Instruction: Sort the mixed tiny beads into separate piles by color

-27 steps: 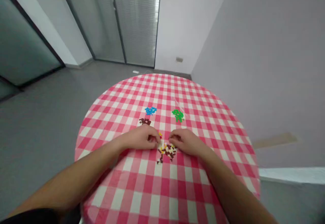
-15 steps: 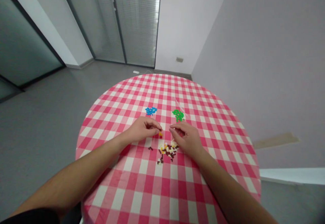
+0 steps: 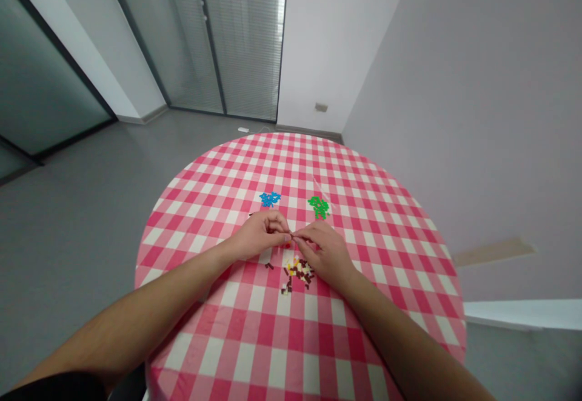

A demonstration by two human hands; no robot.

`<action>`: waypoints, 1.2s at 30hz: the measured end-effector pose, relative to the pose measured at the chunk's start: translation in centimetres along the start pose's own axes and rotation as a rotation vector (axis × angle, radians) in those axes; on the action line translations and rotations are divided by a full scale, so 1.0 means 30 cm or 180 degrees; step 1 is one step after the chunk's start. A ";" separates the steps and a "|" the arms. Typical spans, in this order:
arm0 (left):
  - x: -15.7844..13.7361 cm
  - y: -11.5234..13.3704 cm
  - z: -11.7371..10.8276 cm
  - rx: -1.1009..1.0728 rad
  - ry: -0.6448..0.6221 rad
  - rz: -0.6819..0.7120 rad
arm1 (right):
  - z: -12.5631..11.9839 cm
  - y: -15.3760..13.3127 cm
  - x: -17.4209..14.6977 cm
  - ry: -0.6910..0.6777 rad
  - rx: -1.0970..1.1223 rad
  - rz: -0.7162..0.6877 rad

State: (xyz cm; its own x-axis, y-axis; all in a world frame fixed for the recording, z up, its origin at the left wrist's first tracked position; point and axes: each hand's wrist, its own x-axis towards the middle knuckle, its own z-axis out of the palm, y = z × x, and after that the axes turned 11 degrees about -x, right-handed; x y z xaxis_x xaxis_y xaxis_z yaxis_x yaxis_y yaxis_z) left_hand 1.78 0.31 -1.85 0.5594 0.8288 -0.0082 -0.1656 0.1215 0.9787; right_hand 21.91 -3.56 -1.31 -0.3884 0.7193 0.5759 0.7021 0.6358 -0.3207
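My left hand [image 3: 264, 234] is closed in a pinch, with a tiny dark piece [image 3: 291, 235] at its fingertips. From the right, my right hand [image 3: 324, 249] meets it, thumb and forefinger pinched at the same spot. Whether the right fingers hold a piece of their own is too small to tell. Just under the left fingertips, a bit of yellow and red [image 3: 288, 244] shows, mostly covered. Nearer to me lies a loose pile of small brown, cream and yellow pieces [image 3: 300, 269], its right side partly behind my right hand.
Farther back on the round table with its red-and-white checked cloth [image 3: 291, 328] lie a blue heap of small pieces [image 3: 270, 199] and a green heap [image 3: 319, 207]. A couple of brown pieces [image 3: 270, 266] lie left of the mixed pile. A wall [image 3: 491, 146] stands at the right.
My right hand has moved left, so its fingertips now meet those of my left hand. The left hand has barely moved. The yellow and red bit beneath is more covered.
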 end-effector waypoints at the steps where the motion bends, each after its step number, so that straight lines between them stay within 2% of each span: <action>1: 0.000 0.002 -0.001 0.0148 0.0015 0.0012 | -0.001 -0.001 0.000 -0.0015 0.0004 0.0026; 7: -0.005 0.010 -0.003 0.1090 0.0174 0.0144 | 0.001 -0.005 0.002 -0.0029 0.0105 0.0207; 12: -0.008 0.030 0.003 0.1489 0.0144 0.0604 | 0.001 -0.009 0.002 -0.0016 0.0173 0.0231; 15: -0.010 0.055 -0.026 0.1661 0.0045 0.0721 | 0.001 -0.009 0.001 -0.0025 0.0217 0.0290; 19: -0.018 0.102 -0.130 0.1987 -0.0023 0.0430 | 0.004 0.001 -0.003 -0.0007 0.0228 0.0445; 24: -0.031 0.145 -0.259 0.2530 0.0154 -0.0311 | 0.003 0.010 -0.004 -0.0100 0.0221 0.0584; 30: -0.037 0.148 -0.288 0.2555 0.0381 -0.0708 | 0.004 0.013 -0.004 -0.0180 0.0201 0.0626; 36: -0.031 0.130 -0.313 0.2666 0.0449 -0.0746 | 0.008 0.017 -0.008 -0.0194 0.0174 0.0606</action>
State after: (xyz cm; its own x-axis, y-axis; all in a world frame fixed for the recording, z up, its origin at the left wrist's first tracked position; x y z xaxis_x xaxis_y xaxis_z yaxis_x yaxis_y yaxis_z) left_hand -7.02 5.14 0.06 0.3896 0.8993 -0.1989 0.6218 -0.0975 0.7771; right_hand 22.21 -3.33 -1.79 -0.2883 0.8425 0.4550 0.7335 0.4998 -0.4606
